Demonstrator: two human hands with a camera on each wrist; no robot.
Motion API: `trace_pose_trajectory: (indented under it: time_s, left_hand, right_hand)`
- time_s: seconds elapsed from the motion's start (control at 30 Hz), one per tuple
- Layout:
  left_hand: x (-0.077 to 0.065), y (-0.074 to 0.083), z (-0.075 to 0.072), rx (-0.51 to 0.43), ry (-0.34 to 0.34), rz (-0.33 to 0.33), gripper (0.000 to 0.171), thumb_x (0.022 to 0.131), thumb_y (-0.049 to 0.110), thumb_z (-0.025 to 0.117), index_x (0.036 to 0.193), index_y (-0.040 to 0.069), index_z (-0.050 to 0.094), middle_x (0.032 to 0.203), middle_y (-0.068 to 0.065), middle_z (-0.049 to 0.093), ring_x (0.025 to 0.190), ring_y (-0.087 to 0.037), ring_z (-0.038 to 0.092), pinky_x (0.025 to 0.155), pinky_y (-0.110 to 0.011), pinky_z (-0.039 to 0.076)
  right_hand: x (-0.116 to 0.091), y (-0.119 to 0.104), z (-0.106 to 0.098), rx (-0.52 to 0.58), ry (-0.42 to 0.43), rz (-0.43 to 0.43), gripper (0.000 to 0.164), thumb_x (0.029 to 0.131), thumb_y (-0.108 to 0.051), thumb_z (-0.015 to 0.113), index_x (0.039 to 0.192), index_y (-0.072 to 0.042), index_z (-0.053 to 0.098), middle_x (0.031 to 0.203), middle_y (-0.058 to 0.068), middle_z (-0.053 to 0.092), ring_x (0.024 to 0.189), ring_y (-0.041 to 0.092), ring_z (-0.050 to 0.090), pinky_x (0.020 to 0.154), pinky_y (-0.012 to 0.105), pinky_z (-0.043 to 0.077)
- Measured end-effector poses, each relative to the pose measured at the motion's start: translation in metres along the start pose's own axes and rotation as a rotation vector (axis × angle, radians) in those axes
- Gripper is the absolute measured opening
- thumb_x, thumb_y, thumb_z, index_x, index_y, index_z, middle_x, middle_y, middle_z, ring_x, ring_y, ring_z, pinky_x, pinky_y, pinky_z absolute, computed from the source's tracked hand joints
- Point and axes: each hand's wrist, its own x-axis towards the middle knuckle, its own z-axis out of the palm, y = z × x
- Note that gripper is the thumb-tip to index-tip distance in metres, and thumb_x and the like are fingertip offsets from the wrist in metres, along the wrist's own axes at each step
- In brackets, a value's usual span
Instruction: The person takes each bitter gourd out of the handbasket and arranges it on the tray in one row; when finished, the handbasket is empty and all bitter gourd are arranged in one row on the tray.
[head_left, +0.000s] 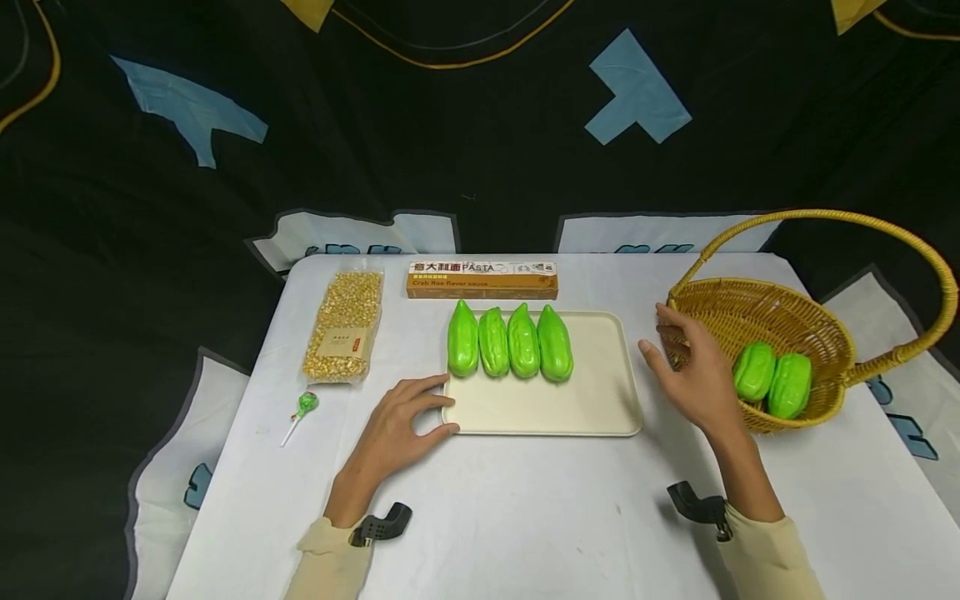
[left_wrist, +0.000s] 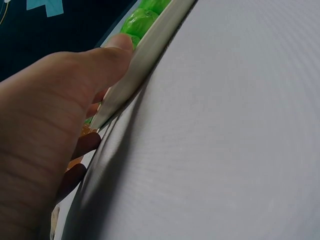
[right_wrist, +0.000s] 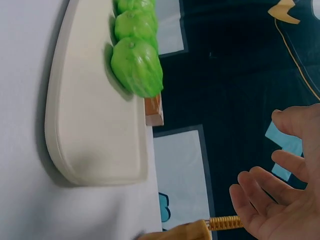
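Observation:
My left hand (head_left: 397, 422) is at the left end of a cream rectangular tray (head_left: 540, 414), fingertips right at its rim and thumb near the front corner. In the left wrist view the thumb (left_wrist: 112, 62) overlaps the tray's edge. Several glossy green papaya-shaped fruits (head_left: 524, 342) lie side by side along the tray's back left part. My right hand (head_left: 697, 373), holding nothing, is spread between the tray and a wicker basket (head_left: 806, 312), overlapping the basket's left rim. Two more green fruits (head_left: 790, 386) lie inside the basket.
Behind the tray lies a pasta box (head_left: 482, 281). To the left are a clear bag of yellow corn kernels (head_left: 347, 325) and a green lollipop (head_left: 306, 404). The basket's tall arched handle (head_left: 847, 215) rises at the right. A black patterned cloth (head_left: 465, 150) surrounds the white table (head_left: 525, 517).

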Motion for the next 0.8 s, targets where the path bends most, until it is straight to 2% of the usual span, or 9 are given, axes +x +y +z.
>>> trace_pose_trajectory:
  time_s: [0.07, 0.13, 0.23, 0.37, 0.57, 0.8]
  left_hand:
    - [0.0, 0.0, 0.0, 0.007, 0.003, 0.006, 0.039, 0.085, 0.038, 0.093, 0.117, 0.018, 0.082, 0.151, 0.001, 0.064, 0.131, -0.023, 0.061, 0.109, -0.049, 0.049]
    - [0.0, 0.0, 0.0, 0.013, 0.007, 0.012, 0.039, 0.085, 0.037, 0.093, 0.117, 0.018, 0.082, 0.151, 0.001, 0.065, 0.131, -0.023, 0.062, 0.108, -0.049, 0.05]
    - [0.0, 0.0, 0.0, 0.019, 0.013, 0.024, 0.039, 0.085, 0.037, 0.093, 0.117, 0.017, 0.082, 0.15, 0.0, 0.065, 0.13, -0.024, 0.062, 0.107, -0.049, 0.05]
    - [0.001, 0.0, 0.0, 0.025, 0.018, 0.032, 0.039, 0.086, 0.037, 0.093, 0.118, 0.017, 0.082, 0.15, -0.001, 0.065, 0.131, -0.023, 0.062, 0.107, -0.049, 0.051]
    - [0.001, 0.001, -0.001, 0.032, 0.005, 0.02, 0.039, 0.087, 0.039, 0.092, 0.118, 0.019, 0.082, 0.151, 0.0, 0.065, 0.131, -0.022, 0.062, 0.107, -0.048, 0.051]
    - [-0.001, 0.002, -0.001, 0.043, -0.004, 0.008, 0.04, 0.087, 0.04, 0.091, 0.119, 0.018, 0.081, 0.152, 0.001, 0.064, 0.132, -0.022, 0.062, 0.108, -0.048, 0.05]
  right_hand:
    - [0.0, 0.001, -0.003, -0.009, 0.008, 0.009, 0.056, 0.1, -0.007, 0.077, 0.152, -0.001, 0.056, 0.145, 0.023, 0.061, 0.128, 0.043, 0.064, 0.102, 0.024, 0.056]
    - [0.0, 0.003, -0.006, -0.011, 0.015, 0.017, 0.056, 0.099, -0.005, 0.077, 0.151, 0.001, 0.056, 0.146, 0.023, 0.061, 0.129, 0.044, 0.063, 0.1, 0.011, 0.051]
    - [-0.001, 0.007, -0.012, -0.023, 0.023, 0.031, 0.056, 0.099, -0.006, 0.077, 0.151, 0.001, 0.056, 0.147, 0.023, 0.061, 0.129, 0.044, 0.063, 0.096, 0.003, 0.043]
    - [-0.003, 0.012, -0.02, -0.049, 0.035, 0.057, 0.056, 0.101, -0.011, 0.076, 0.152, -0.001, 0.056, 0.148, 0.021, 0.061, 0.127, 0.042, 0.064, 0.095, 0.001, 0.041]
    - [-0.009, 0.024, -0.032, -0.057, 0.063, 0.09, 0.058, 0.102, -0.015, 0.075, 0.155, -0.005, 0.054, 0.149, 0.022, 0.06, 0.123, 0.039, 0.063, 0.096, 0.005, 0.045]
    - [-0.016, 0.031, -0.043, -0.089, 0.067, 0.166, 0.058, 0.105, -0.022, 0.072, 0.157, -0.007, 0.052, 0.15, 0.02, 0.06, 0.125, 0.038, 0.062, 0.094, 0.004, 0.044]
